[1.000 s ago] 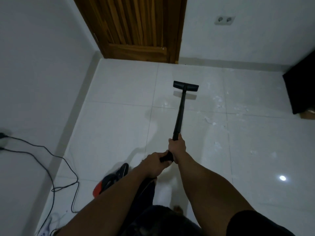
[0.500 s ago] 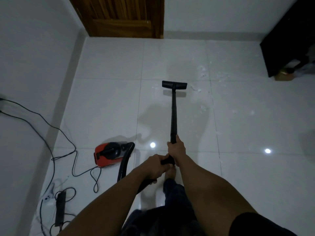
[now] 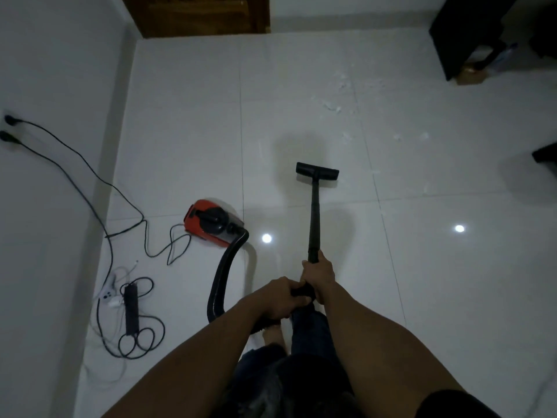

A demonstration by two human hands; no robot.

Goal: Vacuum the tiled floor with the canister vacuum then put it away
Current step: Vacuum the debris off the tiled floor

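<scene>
A: Wand (image 3: 313,218)?
B: Black rigid tube, long axis running from the person out toward the wooden door (image 3: 205,16), tilted down. Flat wide floor head (image 3: 317,171) at the far end, set crosswise, resting on the glossy white tile floor (image 3: 452,267).

A: Hands?
B: Right hand (image 3: 319,274) wrapped tight round the wand's near end. Left hand (image 3: 281,298) just behind it, fingers curled closed on the handle where the hose (image 3: 224,273) joins.

A: Canister?
B: Red-and-black canister (image 3: 211,224) left of the wand, on the tile; ribbed black hose curves from it to the handle. White debris (image 3: 331,107) beyond the head, toward the door. Cords (image 3: 90,176) further left of the canister.
</scene>
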